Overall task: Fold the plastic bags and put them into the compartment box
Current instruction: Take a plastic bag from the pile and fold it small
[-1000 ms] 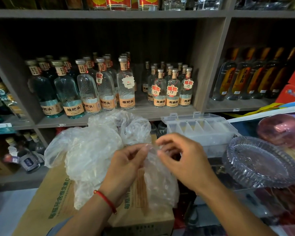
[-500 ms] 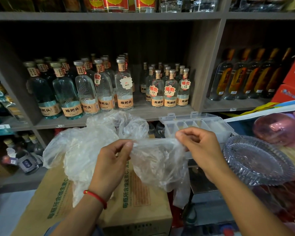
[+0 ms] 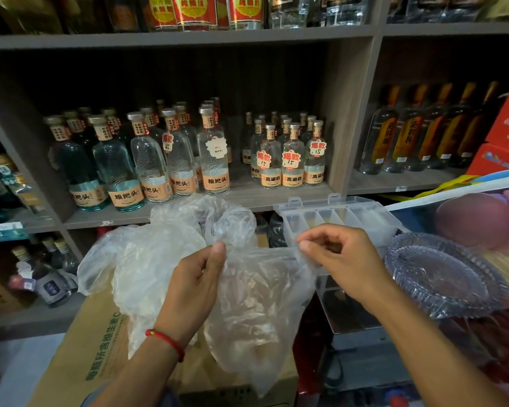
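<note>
Head view: both hands hold one thin clear crumpled plastic bag [image 3: 256,304] up in front of the chest, over the printed brown cardboard carton [image 3: 80,356]. Left hand [image 3: 194,286], red string bracelet [image 3: 166,342] on the wrist, pinches the bag's top edge at its left end between thumb and curled fingers; thumb tip sits on the near side of the film. Right hand [image 3: 347,265] pinches the same top edge at its right end, thumb and forefinger closed on the film, other fingers curled in. The top edge runs taut between the two pinches; the rest of the bag hangs loose below, reaching down past the left wrist.

Behind and left of the held bag, a loose heap of more clear crumpled plastic bags [image 3: 147,259] rests on the carton top.

Clear plastic compartment box [image 3: 335,218] sits just beyond the right hand, lid open, a row of small divided cells along its near side; whether any cell has something in it cannot be told through the clear walls. Right of it lies a round ribbed clear glass dish [image 3: 441,277], and beyond that a pink rounded object [image 3: 482,218].

Grey shelving [image 3: 350,113] behind holds rows of clear glass liquor bottles with orange labels [image 3: 171,163].
</note>
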A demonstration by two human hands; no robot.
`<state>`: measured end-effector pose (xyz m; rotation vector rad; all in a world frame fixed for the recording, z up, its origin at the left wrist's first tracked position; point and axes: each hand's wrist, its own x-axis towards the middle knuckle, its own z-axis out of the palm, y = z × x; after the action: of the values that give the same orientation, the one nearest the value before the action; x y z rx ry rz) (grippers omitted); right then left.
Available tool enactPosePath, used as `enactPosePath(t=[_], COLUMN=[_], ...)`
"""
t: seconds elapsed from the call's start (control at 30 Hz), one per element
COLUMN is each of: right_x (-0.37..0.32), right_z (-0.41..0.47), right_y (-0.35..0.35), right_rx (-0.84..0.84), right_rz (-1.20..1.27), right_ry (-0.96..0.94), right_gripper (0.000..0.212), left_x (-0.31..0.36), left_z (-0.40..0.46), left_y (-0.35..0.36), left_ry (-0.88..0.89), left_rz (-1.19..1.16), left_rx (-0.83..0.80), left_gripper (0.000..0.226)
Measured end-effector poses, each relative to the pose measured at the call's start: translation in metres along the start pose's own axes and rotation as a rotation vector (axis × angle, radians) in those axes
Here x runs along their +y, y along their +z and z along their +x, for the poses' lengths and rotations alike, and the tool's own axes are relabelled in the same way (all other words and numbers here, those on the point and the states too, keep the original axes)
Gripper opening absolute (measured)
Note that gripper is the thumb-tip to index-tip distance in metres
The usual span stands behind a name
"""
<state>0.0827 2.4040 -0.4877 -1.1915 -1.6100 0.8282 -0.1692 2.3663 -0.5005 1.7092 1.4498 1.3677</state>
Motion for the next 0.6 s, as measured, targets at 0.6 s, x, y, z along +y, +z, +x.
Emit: enactPosePath(t=[0.6], right_x=[0.0054], right_z=[-0.0012], right_y=[-0.0006], right_rx=[-0.182], right_rz=[0.019], right_ry=[0.059], right_gripper=[0.021], left_x=[-0.0037], left_z=[0.0009], left_y=[-0.0017], left_ry=[-0.179], left_rz=[-0.272], left_rx=[-0.033], left_gripper=[0.021])
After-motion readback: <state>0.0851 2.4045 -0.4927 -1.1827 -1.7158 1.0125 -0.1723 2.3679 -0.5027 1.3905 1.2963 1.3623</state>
